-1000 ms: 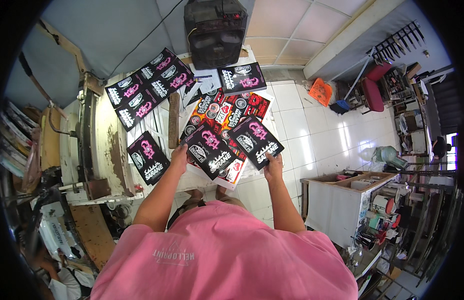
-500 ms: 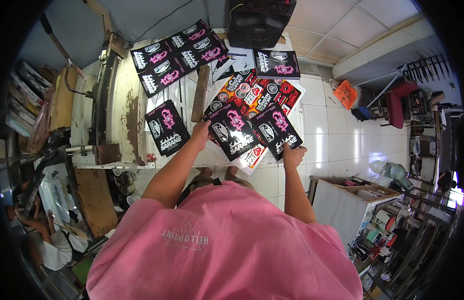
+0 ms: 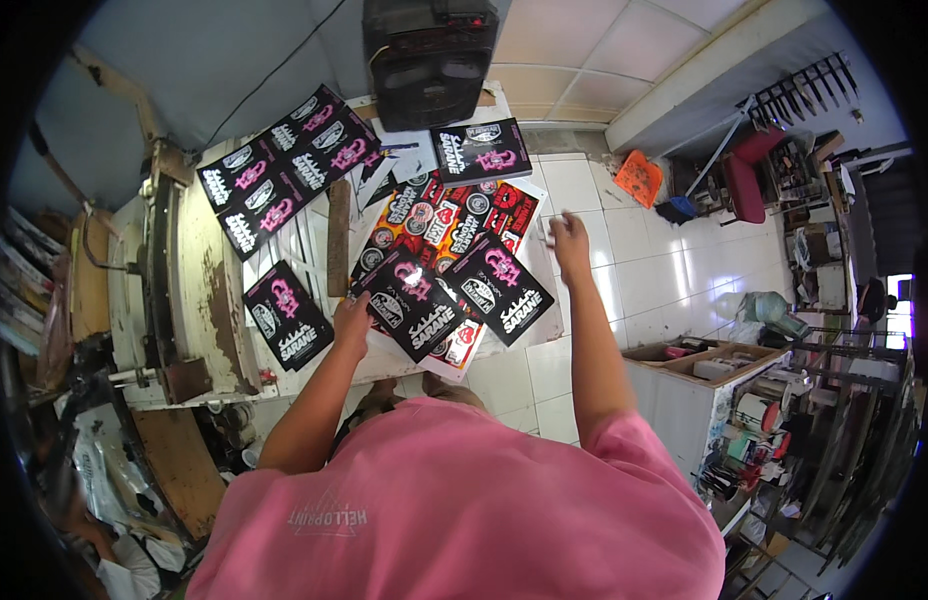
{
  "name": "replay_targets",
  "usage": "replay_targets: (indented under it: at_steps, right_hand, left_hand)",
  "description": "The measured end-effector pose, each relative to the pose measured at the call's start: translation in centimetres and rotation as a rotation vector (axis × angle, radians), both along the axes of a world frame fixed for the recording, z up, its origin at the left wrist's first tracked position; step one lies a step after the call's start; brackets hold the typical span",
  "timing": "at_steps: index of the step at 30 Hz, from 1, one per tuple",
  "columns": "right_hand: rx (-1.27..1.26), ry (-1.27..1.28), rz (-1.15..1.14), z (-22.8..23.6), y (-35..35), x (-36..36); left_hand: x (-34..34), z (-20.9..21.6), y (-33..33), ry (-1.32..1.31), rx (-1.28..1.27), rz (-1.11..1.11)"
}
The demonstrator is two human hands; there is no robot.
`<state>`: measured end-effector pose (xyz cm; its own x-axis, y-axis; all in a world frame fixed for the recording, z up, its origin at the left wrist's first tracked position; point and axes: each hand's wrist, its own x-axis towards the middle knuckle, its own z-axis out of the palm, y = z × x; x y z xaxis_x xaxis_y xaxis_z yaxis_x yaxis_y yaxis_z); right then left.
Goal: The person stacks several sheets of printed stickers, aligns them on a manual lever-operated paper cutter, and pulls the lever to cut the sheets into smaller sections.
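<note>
My left hand [image 3: 351, 322] pinches the left edge of a black printed sheet [image 3: 412, 303] with pink and white artwork. That sheet lies tilted over a red, orange and black sticker sheet [image 3: 454, 222]. A second black printed sheet [image 3: 500, 288] rests beside it on the right, untouched. My right hand [image 3: 567, 245] hovers off the table's right edge, its fingers loosely apart and nothing visible in them. Left of my left hand lies a small pile of black printed sheets [image 3: 288, 317]. A worn wooden bar [image 3: 338, 238] stands just beyond that hand.
Larger black printed sheets [image 3: 289, 170] cover the table's far left. At the back are a thick stack of black prints [image 3: 481, 152] and a black speaker [image 3: 429, 70]. A cutter-like frame [image 3: 199, 270] flanks the left side; a white cabinet [image 3: 674, 405] stands at right.
My right hand has let go of the right black sheet and moved up and away from it. My left hand still grips the middle sheet. The whole view has shifted.
</note>
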<state>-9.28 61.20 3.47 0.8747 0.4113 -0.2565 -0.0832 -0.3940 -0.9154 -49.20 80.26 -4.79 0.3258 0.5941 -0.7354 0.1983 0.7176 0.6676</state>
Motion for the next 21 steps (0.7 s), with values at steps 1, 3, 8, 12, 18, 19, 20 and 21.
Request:
replay_targets:
  at_steps: [1,3,8,12,18,19,20,21]
  right_hand:
    - [0.119,0.069,0.018,-0.7,1.6,2.1]
    - [0.15,0.151,0.048,-1.7,3.5,5.9]
    - [0.141,0.219,0.082,-5.8,7.5,10.4]
    - [0.164,0.23,0.077,-8.2,8.9,11.2]
    - [0.03,-0.015,0.227,-11.2,10.7,12.2]
    - [0.014,-0.042,0.222,-11.6,10.6,12.6]
    - [-0.002,-0.067,0.218,-12.1,10.5,12.8]
    - [-0.014,-0.093,0.221,-12.1,10.7,12.8]
  left_hand:
    - [-0.4,-0.6,-0.1,-0.031,-0.019,0.042]
    - [0.7,4.6,-0.8,0.174,0.071,-0.11]
    - [2.7,9.6,-3.0,0.217,0.941,-0.216]
    - [11.2,9.0,0.7,-0.063,0.832,-0.413]
    - [24.9,5.5,8.5,0.187,0.819,-0.498]
    - [26.6,5.7,8.6,0.192,0.827,-0.496]
    - [27.8,5.8,8.2,0.215,0.896,-0.495]
    - [28.4,5.1,8.5,0.261,0.936,-0.59]
